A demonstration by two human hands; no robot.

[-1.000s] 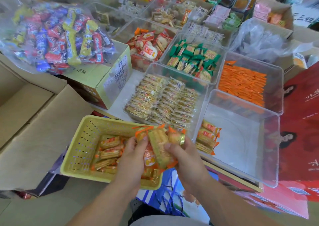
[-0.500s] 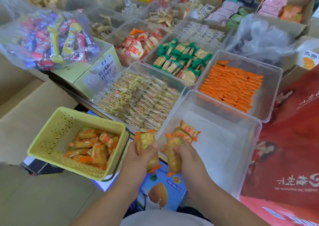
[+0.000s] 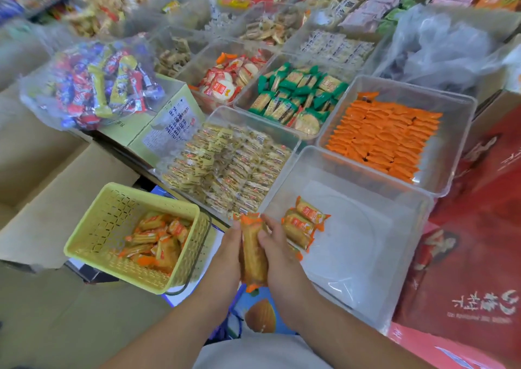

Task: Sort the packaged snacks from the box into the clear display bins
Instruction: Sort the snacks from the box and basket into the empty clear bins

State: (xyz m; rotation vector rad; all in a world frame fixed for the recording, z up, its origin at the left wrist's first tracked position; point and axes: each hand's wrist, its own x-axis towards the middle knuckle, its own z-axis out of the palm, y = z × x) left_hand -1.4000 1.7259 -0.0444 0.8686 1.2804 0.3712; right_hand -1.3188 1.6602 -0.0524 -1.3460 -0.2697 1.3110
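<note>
Fingers [image 3: 236,232] of the left hand [image 3: 225,258] and of the right hand [image 3: 282,261] are curling round a small bundle of orange-ended snack packets [image 3: 252,256]. They are pressing it from both sides at the lower centre of the frame, right at the near left corner of the clear bin [image 3: 408,284]. Inside that bin a few matching packets [image 3: 303,223] are lying against its left wall, just right of the right hand. At the lower left a yellow basket [image 3: 112,208] is holding more of the same packets [image 3: 158,242]. Higher in the frame other clear bins are sitting side by side. One is holding pale packets [image 3: 234,168], one bright orange packets [image 3: 380,137] and one green-edged packets [image 3: 293,92].
</note>
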